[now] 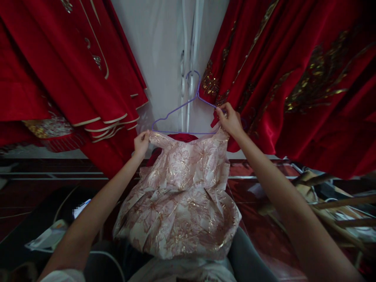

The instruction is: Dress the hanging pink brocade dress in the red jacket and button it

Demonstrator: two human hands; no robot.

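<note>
A small pale pink dress [185, 184] with a shiny gold floral pattern lies spread over my lap, its neckline away from me. My left hand [141, 143] is closed, pinching the dress's left shoulder. My right hand [231, 120] grips the right shoulder together with the right arm of a purple hanger [179, 106]. The hanger stands upright behind the neckline, its hook pointing up and its lower bar running along the top of the dress. A strip of red cloth shows inside the neckline. The fingertips of both hands partly cover the shoulders.
Red garments with gold and silver trim hang on the left [58, 74] and right [264, 98]. Between them is a pale wall [158, 51] with white vertical strips. A clear plastic packet [48, 237] lies at lower left. Wooden bars [343, 203] stand at lower right.
</note>
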